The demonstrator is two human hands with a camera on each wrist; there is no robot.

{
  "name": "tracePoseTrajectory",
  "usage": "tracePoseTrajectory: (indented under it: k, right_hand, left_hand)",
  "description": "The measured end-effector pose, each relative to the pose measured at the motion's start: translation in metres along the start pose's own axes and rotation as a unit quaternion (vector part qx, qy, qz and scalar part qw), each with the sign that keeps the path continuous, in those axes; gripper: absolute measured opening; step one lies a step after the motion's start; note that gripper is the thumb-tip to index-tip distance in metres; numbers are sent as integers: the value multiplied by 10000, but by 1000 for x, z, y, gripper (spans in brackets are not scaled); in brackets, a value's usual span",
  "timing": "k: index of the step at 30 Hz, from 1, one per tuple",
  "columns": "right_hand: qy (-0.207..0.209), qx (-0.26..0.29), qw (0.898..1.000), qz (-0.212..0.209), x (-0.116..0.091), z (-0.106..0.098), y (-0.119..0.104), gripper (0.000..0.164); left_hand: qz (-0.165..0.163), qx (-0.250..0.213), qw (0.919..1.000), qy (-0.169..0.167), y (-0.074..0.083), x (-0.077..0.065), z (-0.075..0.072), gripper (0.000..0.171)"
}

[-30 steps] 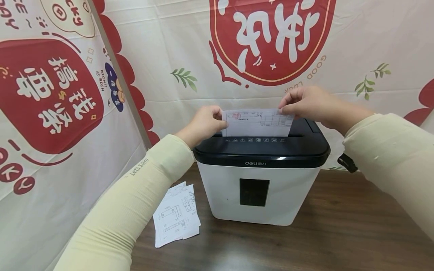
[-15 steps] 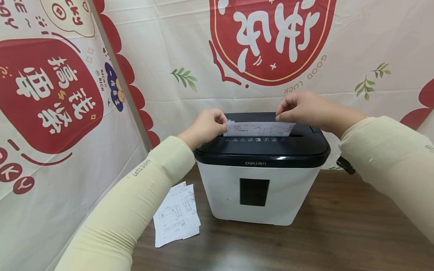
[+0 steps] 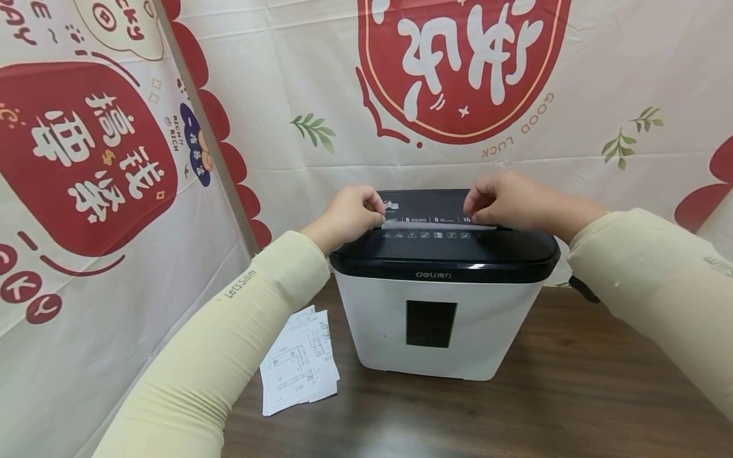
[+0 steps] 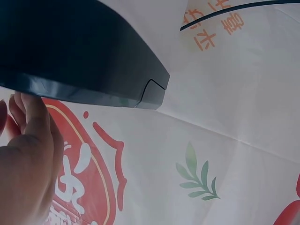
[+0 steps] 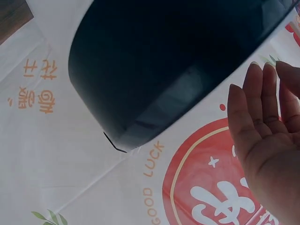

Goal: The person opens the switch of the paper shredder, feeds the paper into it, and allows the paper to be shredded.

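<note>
A narrow strip of a white paper sheet [image 3: 438, 226] stands out of the slot in the black top of a shredder [image 3: 446, 254]. My left hand [image 3: 352, 213] is at the strip's left end, thumb tip right beside the paper. At its right end my right hand [image 3: 509, 200] hovers with loosely bent fingers, fingertips close over the slot. In the right wrist view the right hand [image 5: 267, 136] shows relaxed fingers beyond the dark lid [image 5: 154, 70]. The left wrist view has the left hand [image 4: 30, 154] under the lid's edge [image 4: 93, 61], its fingertips partly hidden.
Several sheets with line drawings [image 3: 300, 362] lie on the brown wooden table [image 3: 412, 420] left of the shredder. A white cloth with red prints [image 3: 321, 70] hangs behind and on the left. The shredder's white bin [image 3: 372, 324] has a dark window [image 3: 431, 324].
The paper sheet has sunk into the slot until only a strip shows. My right hand came off its top edge and lowered slightly; the left hand stayed near the slot's left end.
</note>
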State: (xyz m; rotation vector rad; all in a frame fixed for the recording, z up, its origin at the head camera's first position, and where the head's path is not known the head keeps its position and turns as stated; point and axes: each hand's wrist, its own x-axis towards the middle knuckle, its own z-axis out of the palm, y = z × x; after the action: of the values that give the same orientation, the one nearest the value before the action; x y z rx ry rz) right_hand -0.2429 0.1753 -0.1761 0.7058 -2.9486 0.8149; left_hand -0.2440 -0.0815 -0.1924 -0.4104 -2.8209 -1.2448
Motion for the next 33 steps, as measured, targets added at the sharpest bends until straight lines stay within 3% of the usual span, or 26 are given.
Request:
tracePoseTrajectory:
  k: [4,11,17,28,33]
  right_hand:
    - [66,-17,10000,27,-1,1,0,10]
    - [276,-82,9996,-10,-6,7,-5,14]
    - [384,-23,9992,104,-12,17,-11,22]
    - [545,-195,9982,145,-26,27,-35,41]
    - [609,-273,9977,-141,-35,34,-44,47]
  left_hand:
    - [-11,-69,9999,89,-1,-3,-1,1]
    - [217,90,9990,393,-5,-11,-3,13]
    - [355,105,9977,564,-12,-25,-9,13]
    - [333,-234,9937,1042,-41,-46,-23,18]
    - [216,-463,9908,1252,-57,-55,-27,18]
